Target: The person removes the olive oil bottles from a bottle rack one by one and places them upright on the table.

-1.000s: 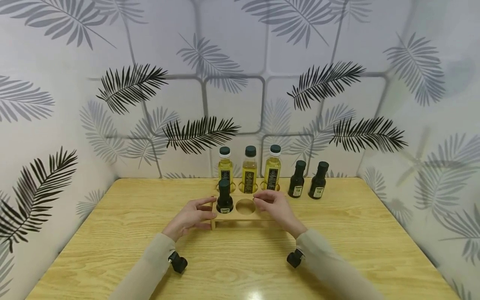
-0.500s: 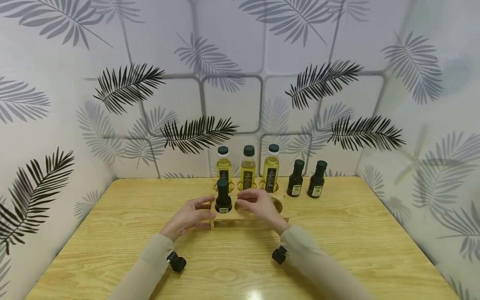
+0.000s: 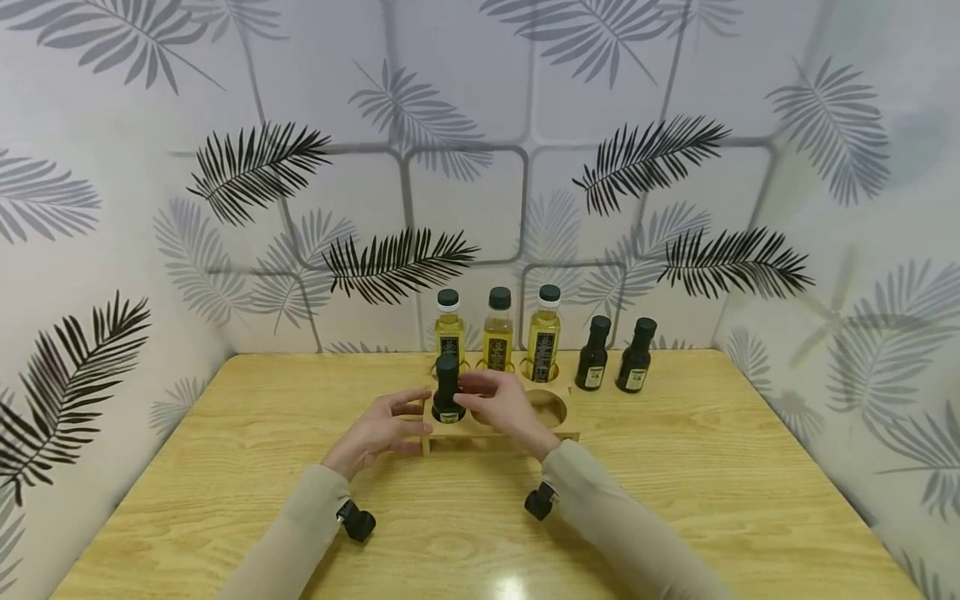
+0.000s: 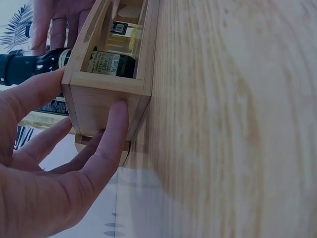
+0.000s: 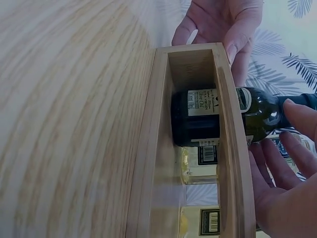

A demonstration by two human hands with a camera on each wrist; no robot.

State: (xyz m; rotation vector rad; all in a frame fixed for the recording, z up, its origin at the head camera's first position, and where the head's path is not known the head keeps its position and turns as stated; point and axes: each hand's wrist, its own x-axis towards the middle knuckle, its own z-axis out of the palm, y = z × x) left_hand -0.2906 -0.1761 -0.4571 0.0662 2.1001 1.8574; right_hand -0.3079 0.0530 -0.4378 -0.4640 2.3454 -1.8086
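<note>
A dark green olive oil bottle (image 3: pixel 447 392) stands upright in the left front hole of a wooden bottle rack (image 3: pixel 467 431). My right hand (image 3: pixel 501 408) holds this bottle by its neck, thumb on one side and fingers on the other, as the right wrist view shows at the bottle's neck (image 5: pixel 277 110). At the rack's left end, my left hand (image 3: pixel 378 429) rests with extended fingers against the end panel (image 4: pixel 96 99), its thumb at the top corner. Beside the right hand, the rack's right front hole (image 3: pixel 547 407) holds no bottle; the middle hole is largely covered by that hand.
Yellow oil bottles with dark green caps stand in the back row: left (image 3: pixel 450 321), middle (image 3: pixel 498 329) and right (image 3: pixel 543 333). Two more dark bottles, one nearer (image 3: pixel 592 362) and one farther right (image 3: pixel 635 362), stand on the wooden table (image 3: pixel 675 467). A leaf-patterned wall closes the back.
My right hand has moved left along the rack, from the right front hole across the middle one to the dark bottle's neck. My left hand has stayed at the rack's left end.
</note>
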